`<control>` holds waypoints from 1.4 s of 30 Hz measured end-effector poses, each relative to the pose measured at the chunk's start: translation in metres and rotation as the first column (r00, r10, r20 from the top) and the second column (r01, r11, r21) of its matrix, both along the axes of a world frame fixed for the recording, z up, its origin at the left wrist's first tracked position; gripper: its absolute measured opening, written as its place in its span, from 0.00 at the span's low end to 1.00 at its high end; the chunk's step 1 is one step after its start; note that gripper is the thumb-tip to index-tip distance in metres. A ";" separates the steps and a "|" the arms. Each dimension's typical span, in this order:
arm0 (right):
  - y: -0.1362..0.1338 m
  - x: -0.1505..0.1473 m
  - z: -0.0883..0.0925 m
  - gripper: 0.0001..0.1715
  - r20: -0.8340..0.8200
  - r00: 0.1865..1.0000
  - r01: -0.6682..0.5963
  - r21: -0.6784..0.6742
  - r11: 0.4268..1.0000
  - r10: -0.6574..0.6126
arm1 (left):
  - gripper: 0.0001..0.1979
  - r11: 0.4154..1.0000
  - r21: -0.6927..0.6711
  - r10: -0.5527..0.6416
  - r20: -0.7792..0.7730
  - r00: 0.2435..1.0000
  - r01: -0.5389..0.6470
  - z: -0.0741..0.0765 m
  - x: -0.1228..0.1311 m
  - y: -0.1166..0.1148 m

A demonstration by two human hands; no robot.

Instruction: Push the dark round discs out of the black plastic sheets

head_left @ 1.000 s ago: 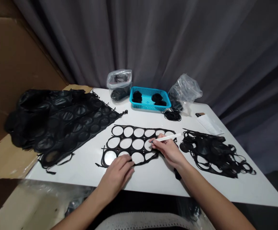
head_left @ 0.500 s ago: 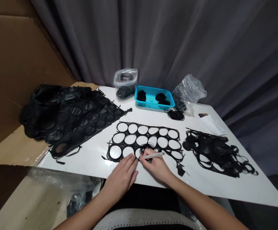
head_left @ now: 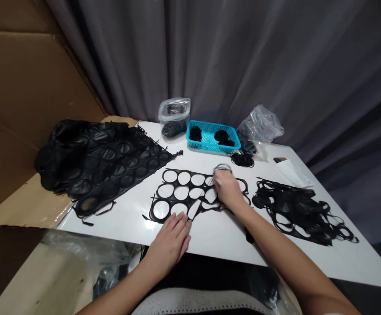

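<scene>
Left grip [head_left: 171,238] lay open, fingertips on black cutout sheet [head_left: 176,177]; right grip [head_left: 226,190] over it, closure unclear; piled sheets [head_left: 108,166] leftward, tangled heap [head_left: 295,210] rightward.

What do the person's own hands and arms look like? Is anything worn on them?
The left hand and right hand are bare: no gloves, rings, watch or bracelet show. The left forearm and right forearm are bare too, without sleeves.
</scene>
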State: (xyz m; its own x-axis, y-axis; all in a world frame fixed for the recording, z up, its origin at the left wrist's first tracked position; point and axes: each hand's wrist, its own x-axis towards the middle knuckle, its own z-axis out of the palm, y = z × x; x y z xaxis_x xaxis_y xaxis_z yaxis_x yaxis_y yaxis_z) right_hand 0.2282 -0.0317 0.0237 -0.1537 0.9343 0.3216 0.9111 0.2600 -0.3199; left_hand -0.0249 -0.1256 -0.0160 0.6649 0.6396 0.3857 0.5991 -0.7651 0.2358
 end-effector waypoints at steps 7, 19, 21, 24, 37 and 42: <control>0.038 0.008 0.016 0.14 -0.573 0.804 -0.085 -0.373 0.924 -0.157 | 0.22 0.998 -0.054 0.027 0.001 1.000 -0.027 0.007 -0.014 -0.008; -0.046 -0.078 0.001 0.13 -0.706 0.703 -0.538 -0.454 0.710 0.082 | 0.19 0.987 0.035 0.158 -0.023 0.987 -0.157 -0.001 -0.030 -0.025; -0.052 -0.080 -0.002 0.13 -0.642 0.754 -0.505 -0.430 0.748 0.140 | 0.19 0.986 0.055 0.161 -0.016 0.987 -0.160 -0.002 -0.029 -0.026; -0.056 -0.083 -0.006 0.13 -0.603 0.781 -0.481 -0.411 0.774 0.165 | 0.20 0.984 0.074 0.161 -0.021 0.987 -0.159 -0.004 -0.029 -0.027; -0.081 -0.085 -0.022 0.06 -0.183 0.804 -0.582 -0.048 0.812 0.566 | 0.18 0.981 0.107 0.161 -0.003 0.987 -0.160 -0.003 -0.028 -0.025; -0.047 -0.078 -0.013 0.08 -0.016 0.872 -0.490 0.006 0.872 0.490 | 0.16 0.981 0.115 0.156 0.015 0.988 -0.157 -0.003 -0.026 -0.023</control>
